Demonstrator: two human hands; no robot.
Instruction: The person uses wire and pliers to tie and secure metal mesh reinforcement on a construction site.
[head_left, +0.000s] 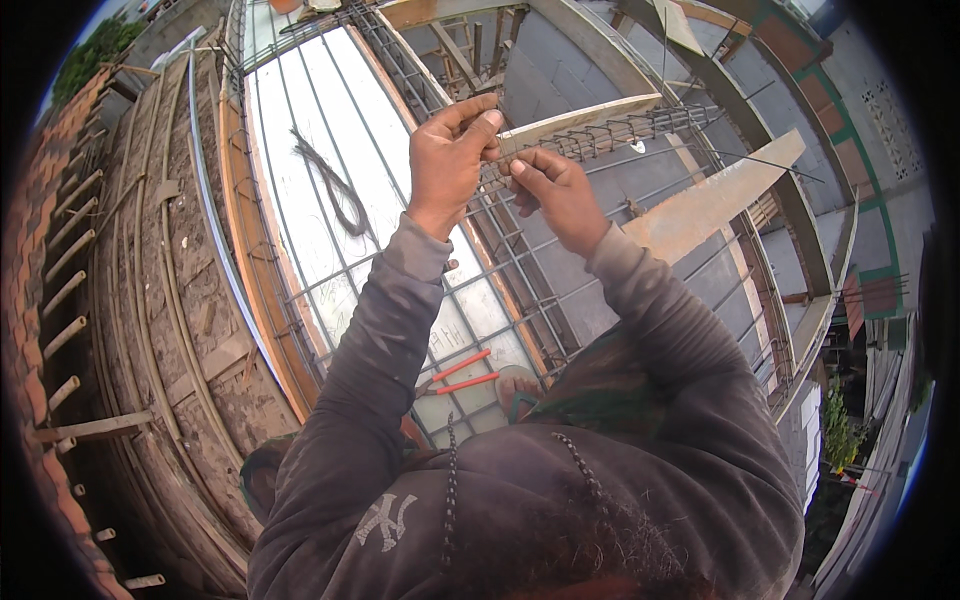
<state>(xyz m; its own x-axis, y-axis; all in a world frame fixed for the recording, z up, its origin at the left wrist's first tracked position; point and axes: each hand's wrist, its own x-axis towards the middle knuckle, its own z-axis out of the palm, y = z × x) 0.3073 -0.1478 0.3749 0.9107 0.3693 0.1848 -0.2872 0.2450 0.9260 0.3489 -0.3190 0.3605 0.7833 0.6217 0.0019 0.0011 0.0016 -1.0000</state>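
Observation:
My left hand [447,165] is raised over the steel bars, thumb and forefinger closed in a pinch. Close to its right, my right hand [562,198] also has thumb and fingertips pressed together. Whatever lies between the fingertips is too thin or hidden to make out. Just beyond and beneath both hands runs a rebar cage [610,132] with close-set stirrups. A loose bundle of dark tie wire [335,188] rests on the white panel [345,110] to the left. Nearer my body lie pincers with red handles [465,383], partly covered by my left sleeve.
Wooden formwork boards [410,95] edge the panel. A broad plank [720,200] lies across bars at the right. Grey panels [570,75] and an open gap [480,50] are ahead. Bamboo poles [150,250] and roof tiles [50,250] are at the left.

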